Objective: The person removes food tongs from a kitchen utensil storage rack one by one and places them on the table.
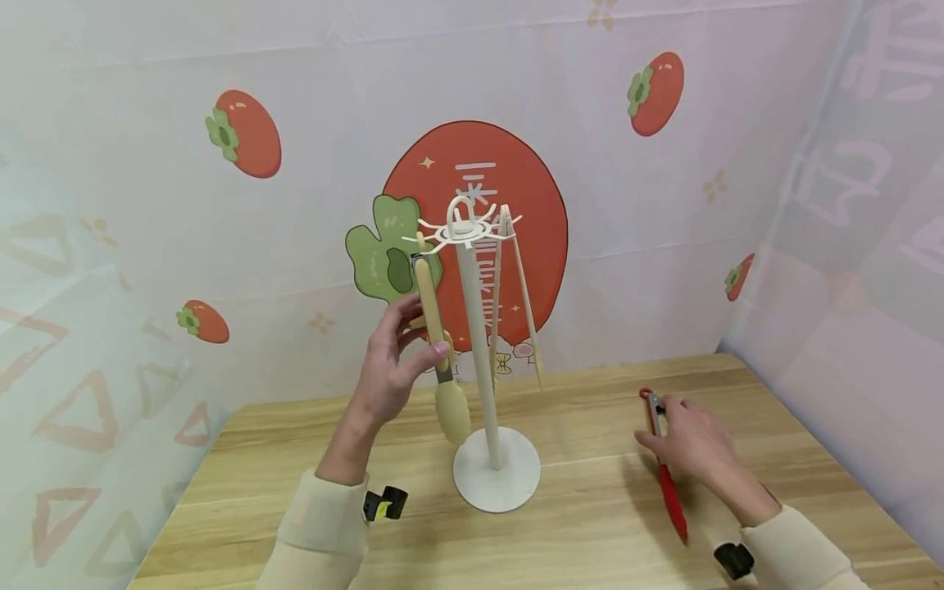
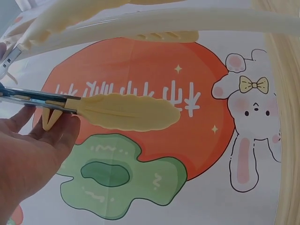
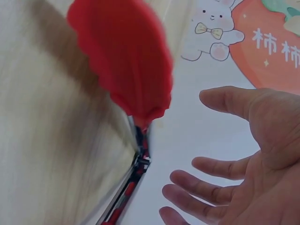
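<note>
A white hook stand (image 1: 478, 344) rises from a round base, with hooks around its top. At its left side are cream tongs (image 1: 431, 307) with scalloped heads, their top end close to a hook. My left hand (image 1: 391, 360) holds these tongs by the handle, thumb in front and fingers behind; the scalloped head (image 2: 131, 111) hangs downward. My right hand (image 1: 693, 434) is over red tongs (image 1: 672, 500) on the table at the right. In the right wrist view its fingers are spread, apart from the red head (image 3: 126, 56).
Another pair of thin cream tongs (image 1: 525, 299) hangs spread from a right-hand hook of the stand. The wooden table (image 1: 590, 492) meets a printed backdrop (image 1: 317, 164) behind and at both sides. Black devices (image 1: 385, 503) show by each wrist.
</note>
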Available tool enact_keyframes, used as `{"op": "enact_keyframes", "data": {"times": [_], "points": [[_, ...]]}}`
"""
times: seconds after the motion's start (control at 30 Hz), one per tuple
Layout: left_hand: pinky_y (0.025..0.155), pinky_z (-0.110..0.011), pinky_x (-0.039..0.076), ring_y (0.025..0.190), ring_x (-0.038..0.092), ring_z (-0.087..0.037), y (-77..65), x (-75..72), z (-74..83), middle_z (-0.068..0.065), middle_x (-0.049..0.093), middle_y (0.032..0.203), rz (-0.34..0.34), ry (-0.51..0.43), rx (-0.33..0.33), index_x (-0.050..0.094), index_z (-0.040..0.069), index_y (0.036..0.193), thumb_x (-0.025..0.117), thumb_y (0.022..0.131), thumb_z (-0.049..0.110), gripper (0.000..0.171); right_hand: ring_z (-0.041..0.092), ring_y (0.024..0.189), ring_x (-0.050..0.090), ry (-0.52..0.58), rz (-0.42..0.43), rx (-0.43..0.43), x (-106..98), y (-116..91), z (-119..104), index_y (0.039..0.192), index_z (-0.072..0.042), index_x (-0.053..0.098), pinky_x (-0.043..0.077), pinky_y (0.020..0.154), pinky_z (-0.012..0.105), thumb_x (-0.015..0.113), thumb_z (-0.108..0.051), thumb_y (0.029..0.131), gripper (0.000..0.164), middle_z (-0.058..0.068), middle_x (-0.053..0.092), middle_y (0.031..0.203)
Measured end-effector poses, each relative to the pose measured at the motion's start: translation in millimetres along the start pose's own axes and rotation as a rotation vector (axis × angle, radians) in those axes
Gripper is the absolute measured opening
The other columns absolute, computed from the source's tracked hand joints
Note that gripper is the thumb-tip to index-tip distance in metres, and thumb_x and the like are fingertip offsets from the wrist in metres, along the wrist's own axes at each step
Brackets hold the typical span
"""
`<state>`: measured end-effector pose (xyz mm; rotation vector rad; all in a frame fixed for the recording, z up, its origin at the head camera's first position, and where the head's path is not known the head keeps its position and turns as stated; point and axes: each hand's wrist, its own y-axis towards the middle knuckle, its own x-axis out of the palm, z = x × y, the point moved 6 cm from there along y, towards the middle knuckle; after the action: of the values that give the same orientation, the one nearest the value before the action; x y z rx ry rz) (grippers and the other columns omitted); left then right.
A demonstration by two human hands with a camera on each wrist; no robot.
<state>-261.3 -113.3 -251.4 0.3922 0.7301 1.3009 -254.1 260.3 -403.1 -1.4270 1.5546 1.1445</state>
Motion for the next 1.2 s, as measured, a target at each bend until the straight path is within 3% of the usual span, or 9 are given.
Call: {"op": "enact_keyframes", "data": {"times": [0.17, 0.33, 0.43, 0.53, 0.7, 0.8, 1.2], "points": [[0.097, -0.048, 0.037, 0.112, 0.045, -0.028, 0.6, 0.0, -0.2, -0.013, 0.046, 0.125, 0.005, -0.024, -0.008, 0.040, 0.007, 0.134, 0.064, 0.081, 0.015, 0.059, 0.035, 0.084, 0.057, 0.011, 0.022, -0.025, -2, -1, -9, 0.124, 0.002, 0.051, 0.042, 0.054, 0.039, 0.070, -0.044, 0.078, 0.068, 0.022, 0.058, 0.101], [0.096, -0.048, 0.038, 0.109, 0.047, -0.028, 1.4, -1.2, 0.4, -0.011, 0.046, 0.122, 0.024, -0.045, -0.008, 0.043, 0.005, 0.131, 0.065, 0.079, 0.014, 0.057, 0.035, 0.089, 0.057, 0.024, 0.063, -0.095, -5, -2, -21, 0.119, 0.005, 0.055, 0.044, 0.059, 0.041, 0.071, -0.041, 0.078, 0.063, 0.019, 0.061, 0.104], [0.096, -0.047, 0.038, 0.108, 0.048, -0.028, 1.7, -2.1, 1.2, -0.011, 0.047, 0.121, 0.037, -0.049, -0.007, 0.044, 0.004, 0.130, 0.066, 0.078, 0.013, 0.057, 0.028, 0.080, 0.057, 0.045, 0.083, -0.127, -8, -3, -29, 0.115, 0.004, 0.056, 0.042, 0.060, 0.038, 0.071, -0.039, 0.079, 0.058, 0.012, 0.062, 0.090], [0.095, -0.048, 0.038, 0.107, 0.048, -0.027, 2.0, -2.9, 2.3, -0.010, 0.048, 0.119, 0.050, -0.052, -0.009, 0.045, 0.004, 0.129, 0.066, 0.078, 0.013, 0.056, 0.024, 0.077, 0.057, 0.076, 0.091, -0.133, -10, -4, -35, 0.113, 0.001, 0.057, 0.044, 0.060, 0.040, 0.071, -0.038, 0.079, 0.053, 0.007, 0.060, 0.083], [0.095, -0.048, 0.038, 0.108, 0.047, -0.027, 1.6, -4.0, 3.2, -0.010, 0.048, 0.118, 0.064, -0.058, -0.017, 0.045, 0.003, 0.128, 0.066, 0.077, 0.013, 0.055, 0.026, 0.080, 0.062, 0.109, 0.115, -0.144, -11, -5, -42, 0.107, -0.004, 0.061, 0.047, 0.062, 0.044, 0.072, -0.036, 0.079, 0.043, 0.012, 0.065, 0.093], [0.095, -0.047, 0.038, 0.109, 0.047, -0.026, 1.5, -4.9, 3.8, -0.010, 0.048, 0.118, 0.070, -0.058, -0.021, 0.046, 0.003, 0.128, 0.067, 0.077, 0.012, 0.055, 0.025, 0.079, 0.062, 0.118, 0.133, -0.152, -12, -5, -45, 0.104, -0.006, 0.062, 0.047, 0.062, 0.043, 0.072, -0.034, 0.079, 0.039, 0.010, 0.066, 0.091], [0.095, -0.047, 0.037, 0.109, 0.047, -0.028, 0.9, -8.8, 6.6, -0.009, 0.050, 0.117, 0.094, -0.072, -0.026, 0.047, 0.002, 0.127, 0.068, 0.077, 0.008, 0.055, 0.023, 0.079, 0.060, 0.141, 0.149, -0.155, -16, -6, -55, 0.101, -0.008, 0.063, 0.047, 0.065, 0.042, 0.072, -0.032, 0.079, 0.034, 0.004, 0.063, 0.085]]}}
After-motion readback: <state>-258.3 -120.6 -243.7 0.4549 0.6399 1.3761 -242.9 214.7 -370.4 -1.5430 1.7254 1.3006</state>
